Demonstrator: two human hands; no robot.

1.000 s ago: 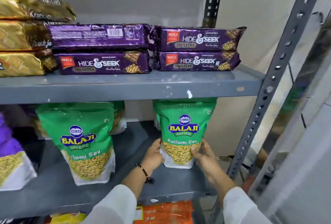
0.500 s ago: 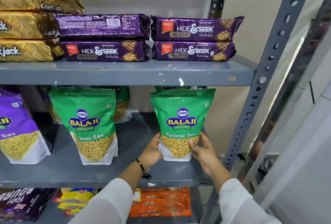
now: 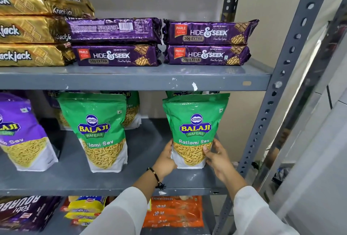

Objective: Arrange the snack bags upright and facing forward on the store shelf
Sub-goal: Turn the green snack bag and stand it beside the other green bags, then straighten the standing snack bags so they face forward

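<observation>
Hands either side of a green foil Balaji Ratlami Sev pouch (image 3: 194, 131), standing upright and label-forward near the right end of the grey metal middle shelf (image 3: 75, 180). Left hand (image 3: 165, 161) cups its lower left edge; right hand (image 3: 216, 157) presses its lower right edge, thumb across the front. A matching green pouch (image 3: 99, 131) stands to its left.

Stacked Hide & Seek packs (image 3: 207, 42), Krackjack packs (image 3: 32, 28)
</observation>
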